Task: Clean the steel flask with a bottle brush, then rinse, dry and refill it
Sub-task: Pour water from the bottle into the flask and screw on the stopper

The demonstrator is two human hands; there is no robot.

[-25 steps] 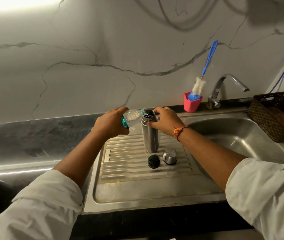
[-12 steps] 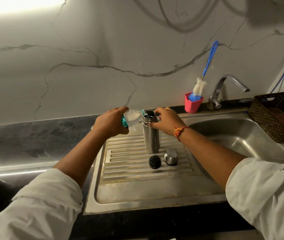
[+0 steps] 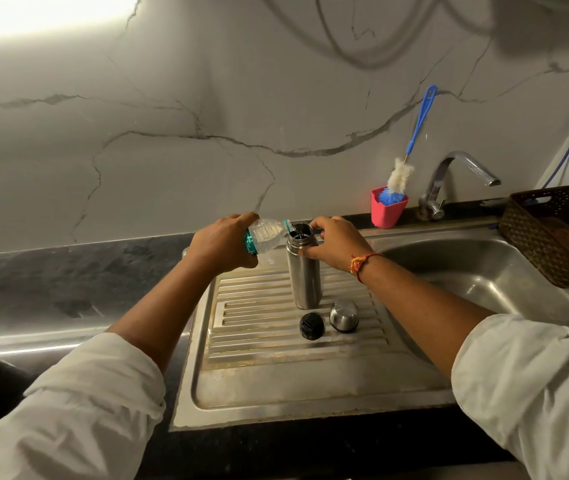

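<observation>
The steel flask [image 3: 305, 278] stands upright and uncapped on the ribbed drainboard [image 3: 258, 341]. My right hand [image 3: 333, 242] grips its neck, fingers curled round the rim. My left hand [image 3: 222, 242] holds a clear plastic bottle [image 3: 269, 233] with a teal label, tipped sideways so its mouth meets the flask's opening. In front of the flask lie its black stopper [image 3: 311, 326] and steel cap [image 3: 344, 315]. The bottle brush [image 3: 404, 168], blue-handled with white bristles, stands in a red cup [image 3: 387, 211] by the wall.
A steel tap [image 3: 449, 178] rises behind the sink basin [image 3: 483, 271] on the right. A brown woven basket [image 3: 560, 233] sits at the basin's far right edge. Dark stone counter [image 3: 68, 278] stretches left of the drainboard, with a marble wall behind.
Both hands, the bottle and the flask keep the same pose. Only the view has shifted slightly.
</observation>
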